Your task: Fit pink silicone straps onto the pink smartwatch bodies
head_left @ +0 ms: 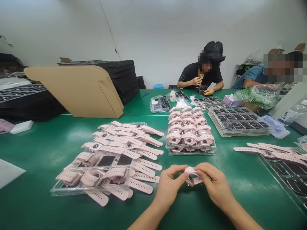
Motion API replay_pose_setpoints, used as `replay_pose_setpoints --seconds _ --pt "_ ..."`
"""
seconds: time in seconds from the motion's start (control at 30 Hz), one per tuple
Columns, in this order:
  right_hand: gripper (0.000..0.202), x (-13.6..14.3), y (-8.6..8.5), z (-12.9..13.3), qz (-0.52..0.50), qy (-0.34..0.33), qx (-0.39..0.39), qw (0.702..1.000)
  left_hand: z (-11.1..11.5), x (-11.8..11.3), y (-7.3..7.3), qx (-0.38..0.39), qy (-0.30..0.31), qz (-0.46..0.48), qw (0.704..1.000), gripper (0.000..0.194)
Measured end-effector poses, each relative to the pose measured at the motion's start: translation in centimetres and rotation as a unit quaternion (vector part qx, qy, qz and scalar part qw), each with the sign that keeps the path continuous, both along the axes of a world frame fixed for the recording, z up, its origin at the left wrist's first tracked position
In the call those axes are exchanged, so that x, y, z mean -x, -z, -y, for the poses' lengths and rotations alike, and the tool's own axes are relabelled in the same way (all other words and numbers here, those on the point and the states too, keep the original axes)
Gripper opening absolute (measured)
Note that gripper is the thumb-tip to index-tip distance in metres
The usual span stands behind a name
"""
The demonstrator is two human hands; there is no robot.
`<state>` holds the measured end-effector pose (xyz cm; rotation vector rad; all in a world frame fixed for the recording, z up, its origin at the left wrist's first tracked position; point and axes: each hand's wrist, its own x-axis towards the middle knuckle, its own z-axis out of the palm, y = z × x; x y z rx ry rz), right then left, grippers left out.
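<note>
Both hands hold one pink-strapped watch (190, 180) low over the green table. My left hand (169, 185) pinches the strap from the left, thumb and fingertips together. From the right, my right hand (214, 181) grips the strap with thumb and fingers. The strap is bent into a loop, with the watch body hanging below the fingertips. Beyond the hands, watches with closed straps sit in rows on stacked clear trays (191, 152). To the left, a clear tray (69, 192) holds many watches, several with straps lying open.
Watches lie on a tray (279, 179) at the right edge. Behind it stands a stack of filled trays (242, 132). A cardboard box (76, 91) and black trays (127, 80) stand back left. Two people sit across, near a bottle (294, 113) and a white bottle (172, 95).
</note>
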<state>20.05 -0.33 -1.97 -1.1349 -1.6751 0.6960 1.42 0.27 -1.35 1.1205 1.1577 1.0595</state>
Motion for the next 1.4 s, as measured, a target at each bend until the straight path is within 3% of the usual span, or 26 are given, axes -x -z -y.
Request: replay_pose_setpoints --seconds 0.13,0.27,0.33,0.5,0.7,0.83,1.0,1.13,1.23,1.4 --pt "0.019 0.02 0.04 0.05 0.001 -0.005 0.001 1.0 0.01 -0.13 0.21 -0.02 0.016 -0.032 0.999 0.028" --pt "0.019 0.14 -0.08 0.11 -0.008 0.001 0.019 1.0 0.02 -0.44 0.23 0.042 0.009 0.063 0.997 0.043" --pt "0.019 0.12 -0.21 0.07 -0.008 -0.006 0.026 1.0 0.04 -0.44 0.26 0.039 0.005 0.069 0.997 0.039" --pt "0.02 -0.22 -0.49 -0.1 0.015 -0.009 0.03 0.999 0.24 -0.32 0.3 -0.033 0.028 -0.065 0.997 0.018" --pt "0.019 -0.01 -0.42 0.1 0.026 -0.035 0.03 0.999 0.33 -0.54 0.37 -0.013 -0.004 0.007 1.0 0.024" --pt "0.021 0.24 -0.43 0.3 0.002 0.01 0.033 0.999 0.48 -0.45 0.3 -0.033 0.02 -0.051 0.998 0.018" --pt "0.019 0.53 -0.15 0.41 -0.002 -0.012 0.061 0.998 0.58 -0.32 0.46 -0.023 0.015 -0.013 1.0 0.024" --pt "0.017 0.51 0.08 0.29 -0.03 0.039 0.088 0.995 0.28 -0.37 0.16 -0.005 0.026 0.007 1.0 0.026" --pt "0.015 0.17 0.02 0.12 -0.044 0.034 0.071 0.996 0.07 -0.47 -0.27 0.013 0.022 0.04 0.999 0.032" --pt "0.013 -0.25 -0.13 0.09 -0.044 0.004 0.022 0.999 0.07 -0.34 0.0 -0.029 0.023 0.009 0.999 0.021"
